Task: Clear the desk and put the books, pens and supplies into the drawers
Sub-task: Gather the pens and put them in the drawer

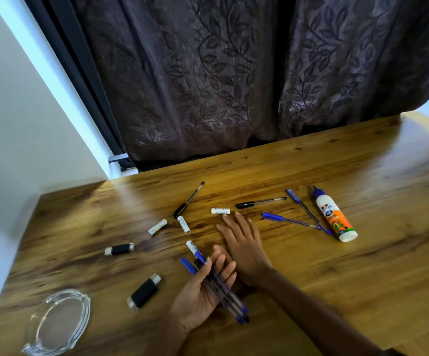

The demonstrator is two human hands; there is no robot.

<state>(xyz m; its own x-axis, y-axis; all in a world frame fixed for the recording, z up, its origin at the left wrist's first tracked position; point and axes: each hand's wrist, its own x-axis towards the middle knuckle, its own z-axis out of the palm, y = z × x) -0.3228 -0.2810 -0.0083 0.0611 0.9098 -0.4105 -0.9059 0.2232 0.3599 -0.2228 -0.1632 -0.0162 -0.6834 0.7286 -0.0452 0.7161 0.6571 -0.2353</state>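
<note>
Several pens (pixel 217 286) lie bundled in left hand (pixel 203 291), palm up, grip curled around them. Right hand (pixel 244 242) flat on table (pixel 336 278), fingers straight, holding nothing. Loose pens (pixel 259 202), batteries (pixel 183 224), glue (pixel 335 217) scattered beyond.

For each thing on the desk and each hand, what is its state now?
Left hand: palm up, holds a bundle of pens.
Right hand: flat, fingers straight.
Glue bottle: lying down, capped.
Four loose pens: lying on the desk, capped.
Three batteries: lying loose.
Two USB drives: lying loose.
Glass ashtray: upright.
</note>
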